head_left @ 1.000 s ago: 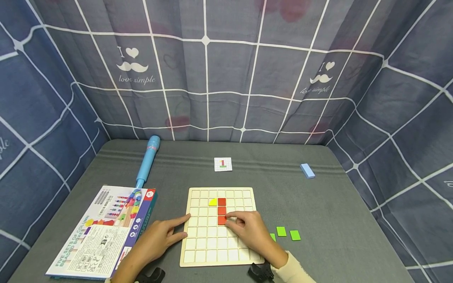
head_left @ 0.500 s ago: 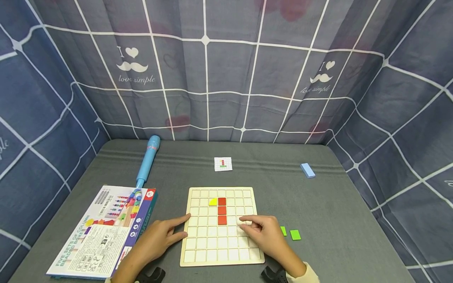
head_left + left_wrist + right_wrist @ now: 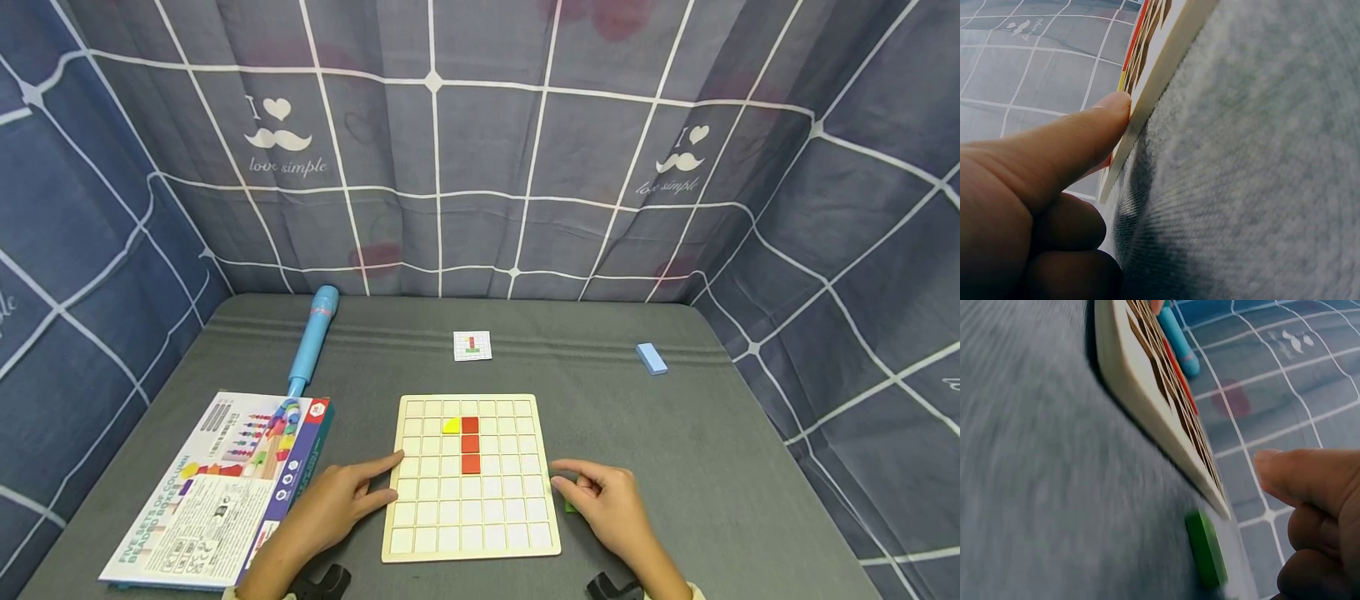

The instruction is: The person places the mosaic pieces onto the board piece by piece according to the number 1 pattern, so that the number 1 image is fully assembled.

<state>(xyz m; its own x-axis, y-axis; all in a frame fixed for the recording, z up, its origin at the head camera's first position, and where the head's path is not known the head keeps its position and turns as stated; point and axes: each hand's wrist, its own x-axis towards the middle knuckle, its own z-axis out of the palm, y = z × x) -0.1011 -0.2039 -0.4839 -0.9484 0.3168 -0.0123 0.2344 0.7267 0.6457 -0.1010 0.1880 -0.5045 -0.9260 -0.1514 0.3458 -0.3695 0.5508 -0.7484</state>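
A cream grid board (image 3: 435, 537) lies on the table. One yellow piece (image 3: 452, 426) and a column of red square tiles (image 3: 470, 444) sit in its cells. My left hand (image 3: 337, 502) rests at the board's left edge, index finger and thumb extended against it; the left wrist view shows the thumb (image 3: 1100, 119) right at the rim. Just off the board's right edge is my right hand (image 3: 603, 500), with thumb and index finger apart and nothing between them. A green tile (image 3: 1205, 549) lies on the cloth below it, mostly covered by the hand in the head view.
Beyond the board lies a small printed card (image 3: 472, 346) with a coloured grid pattern. A light-blue block (image 3: 651, 358) is at the back right. To the left are a white-and-purple box (image 3: 202, 500) and a blue microphone-shaped toy (image 3: 313, 337). Curtains (image 3: 480, 150) surround the table.
My right hand has left the lowest red tile and moved right, off the board, over the green tiles, which it now mostly covers. The left hand has stayed at the board's edge.
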